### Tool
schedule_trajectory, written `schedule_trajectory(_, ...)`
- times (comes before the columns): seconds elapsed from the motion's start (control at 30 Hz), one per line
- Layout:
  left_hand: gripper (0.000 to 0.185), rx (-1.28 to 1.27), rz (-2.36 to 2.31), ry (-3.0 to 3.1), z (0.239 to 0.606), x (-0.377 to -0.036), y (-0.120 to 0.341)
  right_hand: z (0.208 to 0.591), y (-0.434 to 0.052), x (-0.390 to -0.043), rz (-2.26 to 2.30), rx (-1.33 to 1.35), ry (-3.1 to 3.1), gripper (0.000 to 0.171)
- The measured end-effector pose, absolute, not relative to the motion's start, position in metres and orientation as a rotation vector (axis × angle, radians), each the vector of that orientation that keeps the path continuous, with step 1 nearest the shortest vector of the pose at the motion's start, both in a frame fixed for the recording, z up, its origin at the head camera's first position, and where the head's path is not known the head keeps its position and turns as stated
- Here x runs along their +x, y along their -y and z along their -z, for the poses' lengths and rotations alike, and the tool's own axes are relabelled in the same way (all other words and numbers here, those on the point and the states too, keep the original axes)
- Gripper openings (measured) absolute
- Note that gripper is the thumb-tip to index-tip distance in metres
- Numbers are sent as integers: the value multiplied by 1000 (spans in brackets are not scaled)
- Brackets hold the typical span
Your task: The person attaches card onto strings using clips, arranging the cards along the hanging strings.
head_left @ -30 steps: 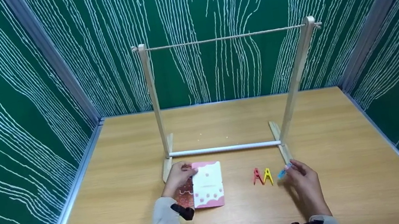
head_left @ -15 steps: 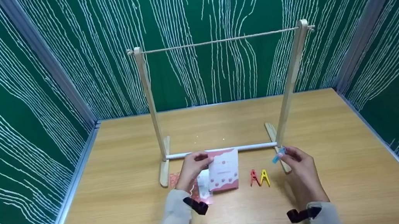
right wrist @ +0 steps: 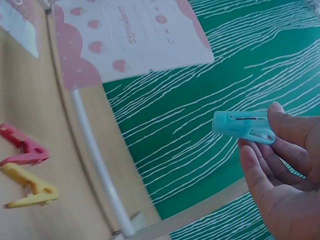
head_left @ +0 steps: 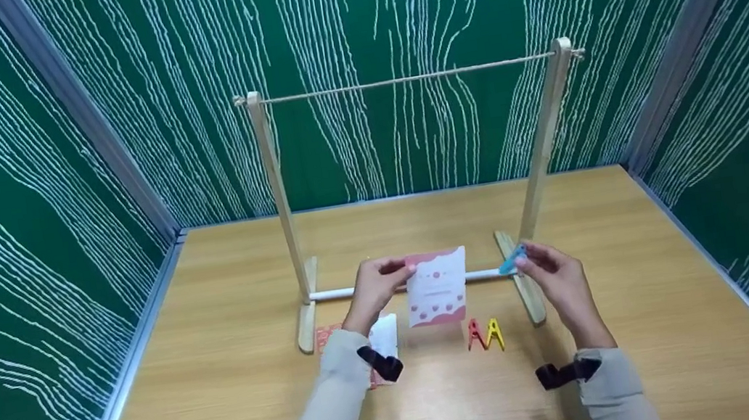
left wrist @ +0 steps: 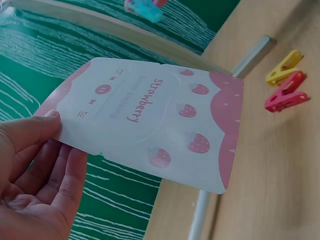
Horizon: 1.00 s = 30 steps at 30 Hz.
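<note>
A pink-and-white strawberry card is pinched at its upper left corner between the thumb and fingers of my left hand. It is raised off the table; the word "Strawberry" reads on it in the left wrist view. My right hand pinches a light blue clothespin by its handle end, its jaws pointing left toward the card but apart from it. On the table between the hands lie a red clothespin and a yellow clothespin. More cards lie by my left forearm, partly hidden by it.
A wooden stand with a left post and right post carries a taut cord across its top. A white bar joins the posts low down. Green walls with white lines surround the wooden table.
My left hand has lifted the strawberry card off the other cards and moved it right and upward. My right hand has raised the blue clothespin from near the table.
</note>
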<state>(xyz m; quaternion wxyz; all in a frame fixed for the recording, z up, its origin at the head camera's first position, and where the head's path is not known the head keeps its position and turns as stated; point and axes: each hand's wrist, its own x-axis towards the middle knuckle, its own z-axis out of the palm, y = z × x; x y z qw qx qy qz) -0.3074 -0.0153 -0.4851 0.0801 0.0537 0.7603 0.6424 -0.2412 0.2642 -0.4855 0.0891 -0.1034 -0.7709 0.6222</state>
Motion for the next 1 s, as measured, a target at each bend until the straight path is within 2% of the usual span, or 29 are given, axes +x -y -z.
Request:
schedule_trajectory(0.53, 22, 278, -1951, -2263, 440, -320, -9, 425, -268, -258, -1762, -90, 2282, 57)
schedule_trajectory(1.0, 22, 459, -2012, -2438, 386, -335, -32, 369, -264, -276, -1672, 120, 2169, 46)
